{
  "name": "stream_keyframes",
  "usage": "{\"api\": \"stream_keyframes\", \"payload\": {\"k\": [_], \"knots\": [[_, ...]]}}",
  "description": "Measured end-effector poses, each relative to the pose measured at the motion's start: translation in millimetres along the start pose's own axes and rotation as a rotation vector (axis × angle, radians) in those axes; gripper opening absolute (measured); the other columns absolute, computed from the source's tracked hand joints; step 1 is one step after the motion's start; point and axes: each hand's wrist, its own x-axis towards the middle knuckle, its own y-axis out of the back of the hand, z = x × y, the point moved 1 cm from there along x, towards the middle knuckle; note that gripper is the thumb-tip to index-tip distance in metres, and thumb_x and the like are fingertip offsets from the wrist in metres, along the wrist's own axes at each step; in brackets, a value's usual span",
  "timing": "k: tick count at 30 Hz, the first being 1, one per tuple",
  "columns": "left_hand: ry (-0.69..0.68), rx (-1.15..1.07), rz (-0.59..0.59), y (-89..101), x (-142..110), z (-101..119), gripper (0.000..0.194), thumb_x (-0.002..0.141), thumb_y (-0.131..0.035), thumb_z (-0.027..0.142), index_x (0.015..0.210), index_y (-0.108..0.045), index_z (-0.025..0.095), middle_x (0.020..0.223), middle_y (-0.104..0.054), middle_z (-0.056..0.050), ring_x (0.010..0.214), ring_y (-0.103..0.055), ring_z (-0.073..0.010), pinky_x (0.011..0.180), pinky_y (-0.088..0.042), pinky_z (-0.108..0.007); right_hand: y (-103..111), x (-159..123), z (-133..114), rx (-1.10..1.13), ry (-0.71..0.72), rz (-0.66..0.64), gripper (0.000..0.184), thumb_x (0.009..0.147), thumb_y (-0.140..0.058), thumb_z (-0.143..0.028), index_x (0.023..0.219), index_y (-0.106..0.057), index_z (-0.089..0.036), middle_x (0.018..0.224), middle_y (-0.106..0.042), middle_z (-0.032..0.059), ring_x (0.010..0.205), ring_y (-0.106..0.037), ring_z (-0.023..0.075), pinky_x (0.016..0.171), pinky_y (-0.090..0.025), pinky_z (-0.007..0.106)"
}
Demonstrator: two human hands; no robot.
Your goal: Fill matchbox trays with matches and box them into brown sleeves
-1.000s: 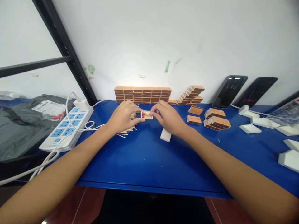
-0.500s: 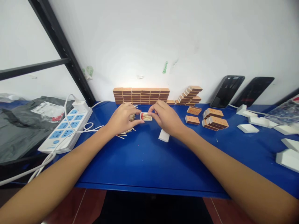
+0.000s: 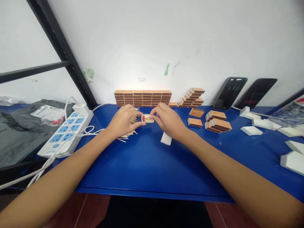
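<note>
A small white matchbox tray [image 3: 150, 121] holds several red-tipped matches [image 3: 146, 118], heads toward the left. My left hand [image 3: 123, 120] has thumb and forefinger closed on the tray's left end. At its right end the fingers of my right hand [image 3: 166, 120] are pinched together against the tray; whether a match is between them is hidden. Loose matches [image 3: 127, 136] lie in a pile under and beside my left hand. One white tray [image 3: 166, 138] rests on the blue table just below my right hand.
Stacked matchboxes [image 3: 142, 98] line the wall, with a stepped stack [image 3: 191, 97] beside them. More matchboxes [image 3: 218, 122] and white trays [image 3: 251, 130] lie to the right. Two phones [image 3: 230, 93] lean on the wall. A power strip [image 3: 67, 131] with cables stands left.
Both hands keep their hold at the tray, with only slight finger shifts. The whole view has moved slightly; the surrounding boxes and matches look the same.
</note>
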Motion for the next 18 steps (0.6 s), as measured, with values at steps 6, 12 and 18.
{"api": "stream_keyframes", "payload": {"k": [6, 12, 18], "knots": [[0.031, 0.003, -0.011, 1.0, 0.1, -1.2, 0.038, 0.09, -0.078, 0.054, 0.106, -0.076, 0.02, 0.095, -0.076, -0.008, 0.094, -0.065, -0.0262, 0.088, -0.051, -0.042, -0.7, 0.1, 2.2, 0.01, 0.001, 0.011, 0.012, 0.105, -0.054, -0.026, 0.101, -0.064, -0.02, 0.099, -0.059, 0.0077, 0.092, -0.055, 0.0233, 0.08, -0.043, 0.034], [0.014, 0.006, 0.006, 0.4, -0.8, -1.3, 0.038, 0.089, -0.079, 0.052, 0.106, -0.076, 0.018, 0.094, -0.076, -0.009, 0.093, -0.065, -0.026, 0.087, -0.052, -0.042, -0.2, 0.4, 0.8, -0.001, -0.016, 0.011, 0.01, 0.104, -0.056, -0.024, 0.101, -0.064, -0.02, 0.1, -0.06, 0.0083, 0.092, -0.055, 0.0234, 0.08, -0.043, 0.034], [0.014, 0.005, 0.002, -0.3, -0.5, -1.4, 0.037, 0.088, -0.08, 0.051, 0.106, -0.076, 0.019, 0.094, -0.075, -0.009, 0.093, -0.065, -0.0256, 0.087, -0.052, -0.042, 0.0, -0.2, 1.2, -0.008, -0.024, 0.013, 0.012, 0.105, -0.055, -0.027, 0.101, -0.063, -0.02, 0.101, -0.06, 0.0086, 0.092, -0.056, 0.0235, 0.08, -0.043, 0.035]]}}
